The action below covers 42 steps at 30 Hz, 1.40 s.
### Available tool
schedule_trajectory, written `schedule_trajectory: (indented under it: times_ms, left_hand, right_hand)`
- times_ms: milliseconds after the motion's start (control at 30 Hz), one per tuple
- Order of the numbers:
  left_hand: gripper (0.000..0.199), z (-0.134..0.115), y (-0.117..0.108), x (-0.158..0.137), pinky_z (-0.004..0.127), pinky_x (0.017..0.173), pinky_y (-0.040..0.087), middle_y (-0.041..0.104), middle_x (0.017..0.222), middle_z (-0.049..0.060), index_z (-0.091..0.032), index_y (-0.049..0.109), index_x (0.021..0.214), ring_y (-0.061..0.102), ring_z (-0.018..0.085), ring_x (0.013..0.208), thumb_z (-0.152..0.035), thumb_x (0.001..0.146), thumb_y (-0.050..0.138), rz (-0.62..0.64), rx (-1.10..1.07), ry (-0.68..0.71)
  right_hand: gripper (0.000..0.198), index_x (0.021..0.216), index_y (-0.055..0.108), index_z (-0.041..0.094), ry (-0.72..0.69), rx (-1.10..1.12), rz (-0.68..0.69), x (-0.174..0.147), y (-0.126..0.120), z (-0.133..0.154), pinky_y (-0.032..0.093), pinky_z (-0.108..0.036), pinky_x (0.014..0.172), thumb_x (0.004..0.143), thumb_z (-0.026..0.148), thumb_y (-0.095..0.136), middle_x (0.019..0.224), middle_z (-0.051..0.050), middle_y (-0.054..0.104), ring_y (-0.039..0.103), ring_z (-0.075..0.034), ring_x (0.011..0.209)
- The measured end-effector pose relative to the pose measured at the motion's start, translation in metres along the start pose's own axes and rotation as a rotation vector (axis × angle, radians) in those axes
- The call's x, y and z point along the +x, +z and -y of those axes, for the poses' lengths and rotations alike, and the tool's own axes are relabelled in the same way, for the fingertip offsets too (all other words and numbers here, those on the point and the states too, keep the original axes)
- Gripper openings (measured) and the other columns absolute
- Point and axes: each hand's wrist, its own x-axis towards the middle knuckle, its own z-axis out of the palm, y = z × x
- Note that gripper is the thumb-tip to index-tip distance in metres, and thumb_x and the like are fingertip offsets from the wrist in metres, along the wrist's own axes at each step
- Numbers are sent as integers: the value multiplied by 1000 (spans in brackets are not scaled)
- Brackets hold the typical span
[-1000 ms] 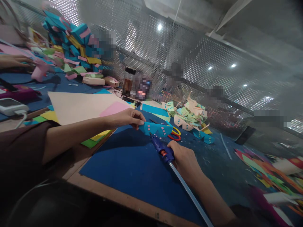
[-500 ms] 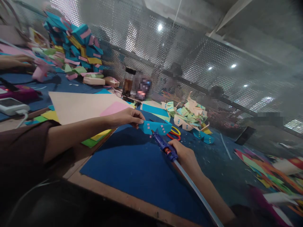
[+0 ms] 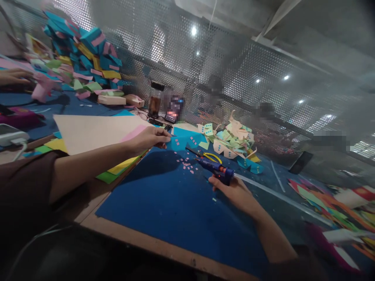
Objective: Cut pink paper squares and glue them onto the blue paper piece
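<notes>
Between thumb and fingers, my left hand (image 3: 156,137) pinches the left end of a blue paper cutout (image 3: 184,143) with small pink squares on it. My right hand (image 3: 231,189) is wrapped round a dark blue glue gun (image 3: 218,169), whose nozzle points left and a long clear glue stick (image 3: 278,197) trails from its back. Tiny loose pink paper squares (image 3: 187,166) lie scattered on the blue mat below the cutout. Beside the gun's nozzle rests a pair of scissors (image 3: 212,157) with a yellow handle, partly hidden by the gun.
A heap of cut paper pieces (image 3: 234,136) lies beyond my right hand. Cream paper sheets (image 3: 93,130) are at left, near a jar (image 3: 155,99) and a phone (image 3: 175,108). Another person's hand (image 3: 14,77) is at far left, by a pink glue gun (image 3: 42,88).
My right hand has drawn the glue gun away from the blue cutout to the right and turned it. My left hand has raised the cutout slightly, uncovering the pink squares.
</notes>
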Motion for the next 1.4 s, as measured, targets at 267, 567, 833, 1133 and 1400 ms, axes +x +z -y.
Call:
schedule_trajectory:
  times_ms: [267,567,833,1133,1400]
  left_hand:
    - [14,9,-6,5,24,62,46,63,69,0,-15,66,84,59,11,63,-25,78,71,49,21,44]
    - [19,16,-9,9,26,64,49,63,74,2,-15,67,85,58,12,64,-31,75,74,70,23,56]
    - [18,15,-8,9,25,62,48,63,73,1,-16,66,84,59,12,64,-30,76,73,83,36,54]
    - [15,14,-8,8,24,63,47,63,71,1,-16,66,84,58,10,63,-27,77,73,83,29,45]
    - [17,11,-6,6,24,61,47,63,69,1,-15,66,83,59,11,62,-28,76,73,81,22,43]
  right_hand:
    - [37,74,65,19,39,-42,99,9,-7,-21,48,-32,61,88,51,56,70,-4,67,63,-18,66]
    - [42,63,66,20,21,-130,122,7,-13,-15,49,-31,62,89,51,55,73,-4,68,64,-19,68]
    - [43,65,65,20,-23,-142,112,11,-9,-24,48,-32,60,90,53,53,73,-5,68,63,-19,67]
    - [36,72,64,19,27,-84,120,10,-7,-20,49,-34,63,89,50,55,71,-4,67,64,-20,67]
    - [36,80,65,20,49,26,61,4,-4,-9,47,-31,61,88,53,55,75,-4,67,62,-19,69]
